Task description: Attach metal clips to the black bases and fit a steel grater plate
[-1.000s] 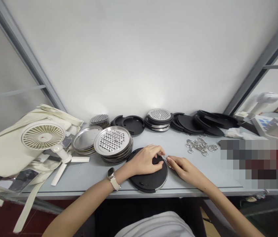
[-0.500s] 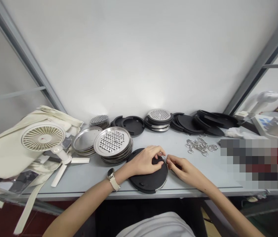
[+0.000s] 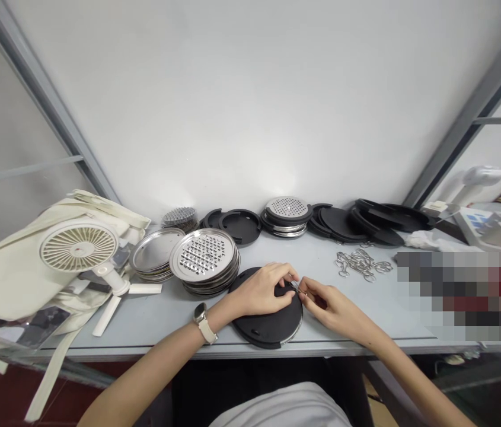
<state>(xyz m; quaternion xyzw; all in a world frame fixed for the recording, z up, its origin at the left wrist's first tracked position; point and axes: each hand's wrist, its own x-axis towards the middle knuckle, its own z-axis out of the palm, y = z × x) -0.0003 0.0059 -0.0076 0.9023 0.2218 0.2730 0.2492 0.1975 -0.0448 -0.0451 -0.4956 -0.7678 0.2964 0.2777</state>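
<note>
A round black plastic grater holder (image 3: 261, 330) lies flat near the table's front edge, a strip of metal rim showing at its right side. My left hand (image 3: 268, 290), with a watch on its wrist, presses down on the holder, its fingers curled over the right part. Close beside it, my right hand (image 3: 328, 303) pinches a small metal wire clip (image 3: 298, 289) at the holder's right edge. The fingers partly hide the clip and the spot it touches. Similar wire clips (image 3: 361, 262) lie in a loose pile farther right.
Stacked metal grater discs (image 3: 203, 255) and plain metal discs (image 3: 156, 252) stand to the left. Along the wall are black holders (image 3: 241, 225), a grater stack (image 3: 289, 207) and more black holders (image 3: 339, 222). A white fan (image 3: 79, 248) and cream bag (image 3: 10, 255) occupy the far left.
My right fingers have shifted slightly at the holder's edge, and the wire clip between them shows more plainly. My left hand stays in place on the holder.
</note>
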